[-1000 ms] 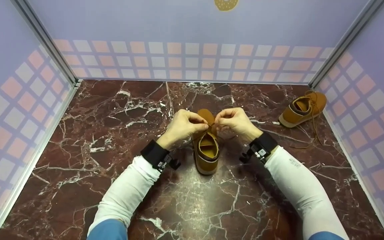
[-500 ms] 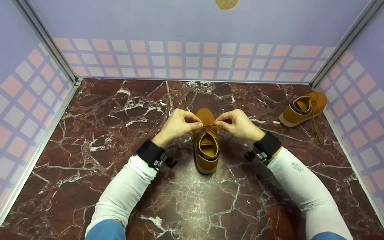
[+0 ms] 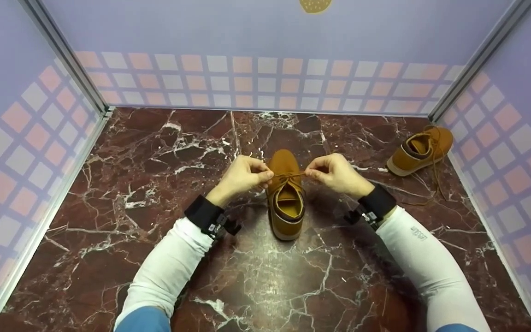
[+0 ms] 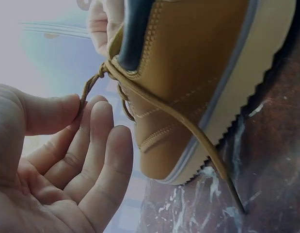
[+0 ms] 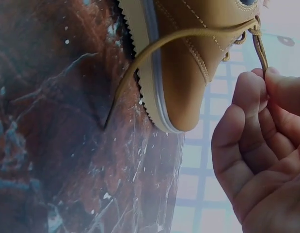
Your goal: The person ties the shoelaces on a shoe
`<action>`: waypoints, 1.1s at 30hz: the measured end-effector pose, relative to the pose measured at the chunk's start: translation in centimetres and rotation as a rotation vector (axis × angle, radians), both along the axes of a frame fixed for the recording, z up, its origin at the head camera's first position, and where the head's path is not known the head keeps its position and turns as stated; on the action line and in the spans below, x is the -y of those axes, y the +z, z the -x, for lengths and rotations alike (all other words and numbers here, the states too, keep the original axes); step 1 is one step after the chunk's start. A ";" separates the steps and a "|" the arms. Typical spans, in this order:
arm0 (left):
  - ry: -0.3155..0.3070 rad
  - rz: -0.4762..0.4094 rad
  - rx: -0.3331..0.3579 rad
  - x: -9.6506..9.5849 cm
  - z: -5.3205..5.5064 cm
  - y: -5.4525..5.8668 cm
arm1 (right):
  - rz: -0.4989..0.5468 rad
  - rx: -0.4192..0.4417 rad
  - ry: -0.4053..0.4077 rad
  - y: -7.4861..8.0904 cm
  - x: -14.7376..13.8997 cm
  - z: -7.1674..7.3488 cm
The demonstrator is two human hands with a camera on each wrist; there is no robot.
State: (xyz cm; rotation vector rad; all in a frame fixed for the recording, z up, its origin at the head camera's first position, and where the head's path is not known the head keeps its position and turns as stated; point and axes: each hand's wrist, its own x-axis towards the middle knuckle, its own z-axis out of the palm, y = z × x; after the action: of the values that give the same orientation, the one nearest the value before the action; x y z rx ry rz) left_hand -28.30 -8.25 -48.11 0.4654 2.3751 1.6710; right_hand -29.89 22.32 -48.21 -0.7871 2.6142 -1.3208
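Observation:
A tan lace-up shoe (image 3: pixel 287 230) stands upright on the marbled surface, toe pointing away, between both hands. My left hand (image 3: pixel 242 177) pinches one loop of the brown shoelace (image 4: pixel 86 92) between thumb and index finger, on the shoe's left. On the other side, my right hand (image 3: pixel 339 175) pinches the opposite loop of the shoelace (image 5: pixel 260 53) the same way. Both loops are stretched sideways from a knot (image 4: pixel 103 70) above the tongue. One loose lace end hangs down each side of the shoe, as the wrist views show.
A second tan shoe (image 3: pixel 406 159) stands at the back right near the wall, its laces trailing onto the dark red marbled surface (image 3: pixel 155 157). Lilac walls (image 3: pixel 265 32) with pink and white squares enclose the back and both sides.
Both hands have moved apart, left hand leftward and right hand rightward, drawing the lace loops outward. The knot and loops show more plainly between them. Both shoes stay in place.

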 end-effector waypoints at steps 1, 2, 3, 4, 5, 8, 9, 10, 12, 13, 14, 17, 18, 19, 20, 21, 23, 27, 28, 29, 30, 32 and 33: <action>0.000 0.000 0.007 0.1 -0.1 -0.1 | -0.003 -0.002 0.000 -0.1 -0.1 0.0; 0.001 -0.004 0.017 0.1 -0.1 -0.1 | -0.006 -0.005 0.000 -0.1 -0.2 0.0; 0.002 -0.007 0.025 0.1 -0.2 -0.2 | -0.010 -0.010 0.000 -0.2 -0.3 -0.1; 0.003 -0.007 0.033 0.2 -0.2 -0.2 | -0.012 -0.015 0.000 -0.3 -0.4 -0.1; 0.006 -0.008 0.041 0.3 -0.2 -0.3 | -0.014 -0.018 -0.002 -0.3 -0.5 -0.1; 0.012 -0.006 0.064 0.4 -0.2 -0.6 | -0.032 -0.028 -0.006 -0.5 -0.8 -0.1; 0.014 -0.006 0.072 0.4 -0.1 -0.8 | -0.035 -0.029 -0.008 -0.6 -0.9 -0.1; 0.016 -0.011 0.083 0.4 -0.1 -1.0 | -0.038 -0.033 -0.011 -0.7 -1.0 -0.1; 0.020 -0.024 0.101 0.4 0.0 -1.4 | -0.044 -0.039 -0.015 -0.8 -1.1 -0.1; 0.024 -0.036 0.114 0.4 0.0 -1.6 | -0.043 -0.041 -0.014 -0.9 -1.1 -0.1; 0.029 -0.052 0.130 0.4 -0.1 -1.8 | -0.041 -0.042 -0.012 -0.9 -1.2 -0.1; 0.042 -0.078 0.174 0.6 -0.2 -2.2 | -0.045 -0.044 -0.006 -1.2 -1.2 -0.1; 0.046 -0.084 0.189 0.6 -0.3 -2.3 | -0.045 -0.042 -0.005 -1.3 -1.3 -0.1; 0.047 -0.093 0.206 0.6 -0.3 -2.4 | -0.045 -0.041 -0.005 -1.4 -1.3 -0.1; 0.047 -0.096 0.219 0.7 -0.3 -2.5 | -0.045 -0.038 -0.006 -1.4 -1.4 -0.2; 0.048 -0.100 0.231 0.7 -0.3 -2.6 | -0.044 -0.036 -0.008 -1.5 -1.4 -0.2; 0.052 -0.105 0.246 0.7 -0.3 -2.7 | -0.041 -0.036 -0.010 -1.6 -1.4 -0.2; 0.072 -0.113 0.260 0.7 -0.2 -2.8 | -0.032 -0.046 -0.004 -1.6 -1.4 -0.2; 0.076 -0.113 0.260 0.7 -0.3 -2.8 | -0.030 -0.048 -0.002 -1.7 -1.3 -0.2; 0.078 -0.114 0.263 0.7 -0.2 -2.8 | -0.026 -0.048 0.000 -1.7 -1.3 -0.2; 0.081 -0.116 0.266 0.7 -0.3 -2.8 | -0.024 -0.048 0.003 -1.7 -1.3 -0.2; 0.082 -0.120 0.273 0.6 -0.3 -2.8 | -0.024 -0.045 0.010 -1.9 -1.4 -0.2; 0.080 -0.122 0.277 0.5 -0.2 -2.9 | -0.024 -0.044 0.013 -2.0 -1.5 -0.3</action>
State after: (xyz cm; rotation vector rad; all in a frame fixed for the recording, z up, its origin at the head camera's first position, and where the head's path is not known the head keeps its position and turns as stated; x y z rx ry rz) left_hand -28.05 -8.80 -50.97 0.1458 2.1270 1.7902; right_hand -29.62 23.80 -50.19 -0.8366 2.6488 -1.2803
